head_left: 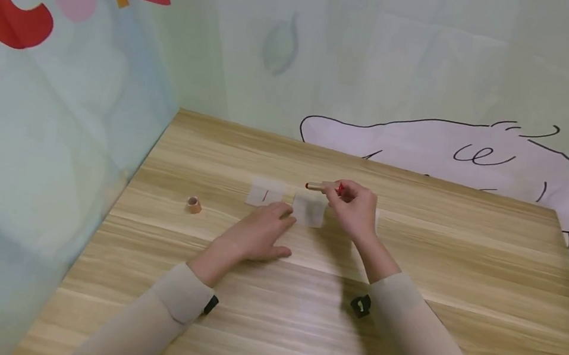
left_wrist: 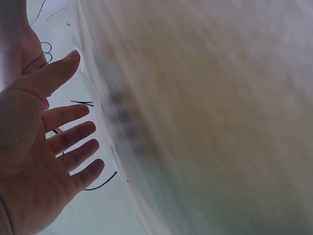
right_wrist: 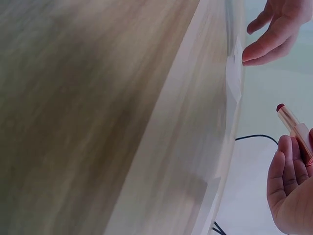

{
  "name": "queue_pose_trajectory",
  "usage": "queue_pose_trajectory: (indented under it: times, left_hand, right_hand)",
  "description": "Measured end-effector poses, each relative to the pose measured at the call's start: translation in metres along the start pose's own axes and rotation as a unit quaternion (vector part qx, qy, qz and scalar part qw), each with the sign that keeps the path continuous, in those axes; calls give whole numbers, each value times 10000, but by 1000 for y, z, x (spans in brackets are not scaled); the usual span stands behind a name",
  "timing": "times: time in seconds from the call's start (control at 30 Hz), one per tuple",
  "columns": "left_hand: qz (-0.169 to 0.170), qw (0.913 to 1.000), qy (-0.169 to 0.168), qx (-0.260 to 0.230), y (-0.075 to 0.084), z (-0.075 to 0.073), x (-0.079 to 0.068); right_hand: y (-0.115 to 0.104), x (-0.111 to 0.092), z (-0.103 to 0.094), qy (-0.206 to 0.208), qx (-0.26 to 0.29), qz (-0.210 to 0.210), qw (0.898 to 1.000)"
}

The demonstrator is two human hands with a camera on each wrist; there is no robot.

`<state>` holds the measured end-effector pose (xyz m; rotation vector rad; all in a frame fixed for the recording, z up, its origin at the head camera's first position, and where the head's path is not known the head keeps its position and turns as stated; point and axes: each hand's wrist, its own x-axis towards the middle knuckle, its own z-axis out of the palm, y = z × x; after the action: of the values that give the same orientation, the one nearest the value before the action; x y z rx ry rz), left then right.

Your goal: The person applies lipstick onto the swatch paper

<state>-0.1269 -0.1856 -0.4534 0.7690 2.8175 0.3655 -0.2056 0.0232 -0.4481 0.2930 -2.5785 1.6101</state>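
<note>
A pale green cloth backdrop point(head_left: 414, 56), with the letters "CUTE" at upper left and a black-outlined cartoon figure at right, surrounds a wooden table point(head_left: 492, 277). A person's two arms in light beige sleeves point(head_left: 440, 348) reach over it from below. The left hand point(head_left: 263, 232) is low over the tabletop with fingers extended and slightly spread, thumb apart, gripping nothing; its fingertips are at the lower edges of two papers. The right hand point(head_left: 356, 208) is raised, its fingers curled in a pinch. Three small white papers run in a row: the left paper point(head_left: 258, 193) bears one short dark stroke, the middle paper point(head_left: 308, 212) looks plain, and the right paper point(head_left: 377, 217) is mostly hidden behind the right hand. The pinched lipstick point(head_left: 315, 186) points leftward, red tip exposed, above the middle paper. Smallest, an orange-brown cap point(head_left: 194, 206) sits at far left, hollow end up.
</note>
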Motion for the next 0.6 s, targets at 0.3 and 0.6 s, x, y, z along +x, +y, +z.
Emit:
queue_pose_trajectory:
  times: [0.3,0.6]
  left_hand:
    - [-27,9995,-284,122,3,1,4]
    - [112,9983,-472,327,4,2,9]
  right_hand:
    - [3,-2,-3,-104,42,10,9999]
    - [8,-3,-6,-172,79,-17,9998]
